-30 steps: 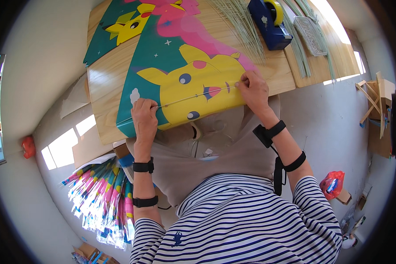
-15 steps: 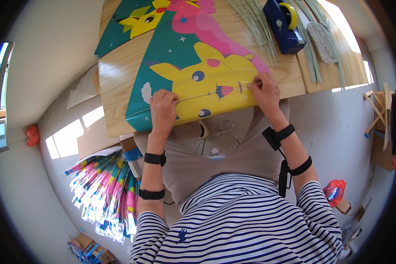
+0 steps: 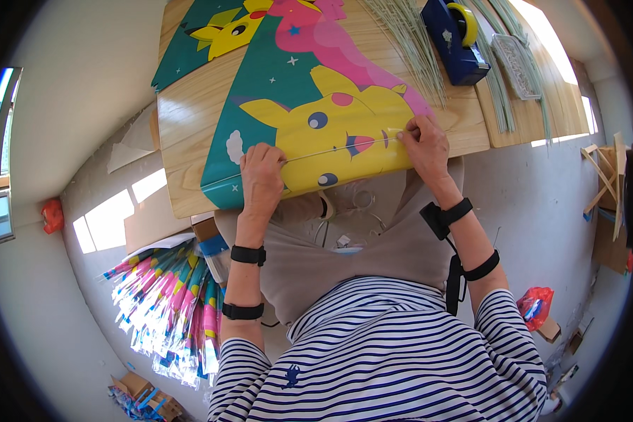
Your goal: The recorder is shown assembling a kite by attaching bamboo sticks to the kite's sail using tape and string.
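A printed sheet (image 3: 260,98) in green, pink and yellow, with a big yellow cartoon face, lies on the wooden table and reaches its near edge. Across the face runs a thin pale stick (image 3: 316,152), roughly along the near edge. My left hand (image 3: 261,179) is closed, thumb and fingers pinching the stick near its left part. At the stick's right end my right hand (image 3: 427,149) is closed too, fingertips pinched down on it. A small shiny patch, looking like clear tape, shows beside the right fingertips.
A second printed sheet (image 3: 190,49) lies at the far left. Bundled pale sticks (image 3: 411,49), a blue tape dispenser (image 3: 451,46) with yellow tape and a clear plastic box (image 3: 515,67) are at the far right. Several bagged colourful rolls (image 3: 172,302) fan out below the table at left.
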A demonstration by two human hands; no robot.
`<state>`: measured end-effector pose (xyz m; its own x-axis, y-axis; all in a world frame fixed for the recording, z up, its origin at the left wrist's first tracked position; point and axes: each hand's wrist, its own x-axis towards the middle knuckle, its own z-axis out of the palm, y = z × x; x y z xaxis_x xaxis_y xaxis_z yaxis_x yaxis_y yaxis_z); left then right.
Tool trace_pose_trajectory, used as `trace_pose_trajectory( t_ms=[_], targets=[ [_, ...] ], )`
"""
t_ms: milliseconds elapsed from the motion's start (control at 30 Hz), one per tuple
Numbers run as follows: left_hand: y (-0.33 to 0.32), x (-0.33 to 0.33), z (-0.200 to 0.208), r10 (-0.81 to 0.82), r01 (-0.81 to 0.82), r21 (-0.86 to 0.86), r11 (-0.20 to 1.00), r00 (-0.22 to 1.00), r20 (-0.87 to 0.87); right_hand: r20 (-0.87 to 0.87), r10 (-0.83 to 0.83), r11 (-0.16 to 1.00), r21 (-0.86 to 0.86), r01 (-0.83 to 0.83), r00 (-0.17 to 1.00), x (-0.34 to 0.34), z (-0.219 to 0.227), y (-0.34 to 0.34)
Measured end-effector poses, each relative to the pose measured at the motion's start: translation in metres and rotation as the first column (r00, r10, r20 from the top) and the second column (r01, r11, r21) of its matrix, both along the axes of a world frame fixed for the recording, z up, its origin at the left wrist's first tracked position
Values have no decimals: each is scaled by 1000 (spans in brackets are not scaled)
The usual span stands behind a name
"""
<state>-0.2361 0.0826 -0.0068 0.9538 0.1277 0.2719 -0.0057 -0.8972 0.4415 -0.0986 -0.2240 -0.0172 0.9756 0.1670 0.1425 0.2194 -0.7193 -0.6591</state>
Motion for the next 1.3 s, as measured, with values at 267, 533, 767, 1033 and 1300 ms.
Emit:
trace_pose_trajectory(
  t_ms=[267, 533, 767, 1033, 1300],
  targets=[
    [4, -2, 0, 11, -11, -66, 998, 1000, 5, -12, 3, 1000, -3, -3, 1000, 0, 3, 0],
    [4, -3, 0, 25, -24, -84, 996, 1000, 6, -17, -2, 1000, 26, 2, 1000, 0, 5, 0],
    [3, -2, 1, 27, -27, -90, 996, 1000, 2, -21, 8, 996, 88, -6, 1000, 1, 2, -2],
    [2, 0, 5, 30, -32, -94, 995, 999, -18, 10, 27, 992, 124, -28, 1000, -1, 2, -3],
    [-11, -8, 35, 76, -76, -199, 977, 997, -7, 112, -38, 990, 142, 22, 993, 24, 16, -28]
  ],
)
